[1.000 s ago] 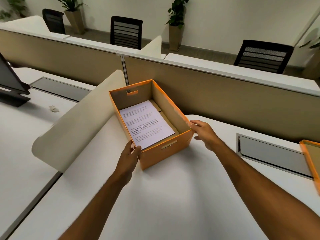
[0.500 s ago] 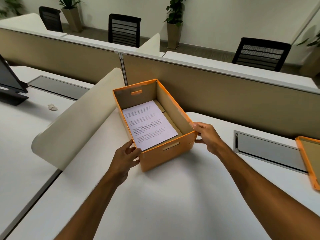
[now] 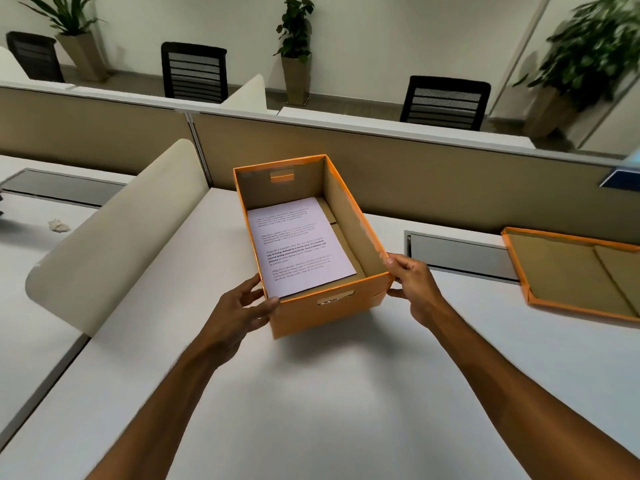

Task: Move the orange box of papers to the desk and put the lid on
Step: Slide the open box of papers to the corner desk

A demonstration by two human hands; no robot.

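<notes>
Since a second ago the view has swung right, so the orange lid (image 3: 575,271), then only a sliver at the right edge, now shows most of its brown inside as it lies upturned on the white desk (image 3: 311,393), well apart from the box. Nearest, two bare forearms reach forward over the desk. At the near left corner of the orange box (image 3: 322,306) the left hand (image 3: 239,310) has its thumb over the rim and its fingers along the outer wall. At the near right corner the right hand (image 3: 412,282) pinches the rim between thumb and fingers. Whether the box's base touches the desk I cannot tell; a shadow lies under it. Inside, a printed sheet of paper (image 3: 298,244) lies flat on the bottom. Beyond stand a beige partition (image 3: 450,174), a curved cream divider (image 3: 114,237), black chairs (image 3: 445,102) and potted plants (image 3: 294,46)
</notes>
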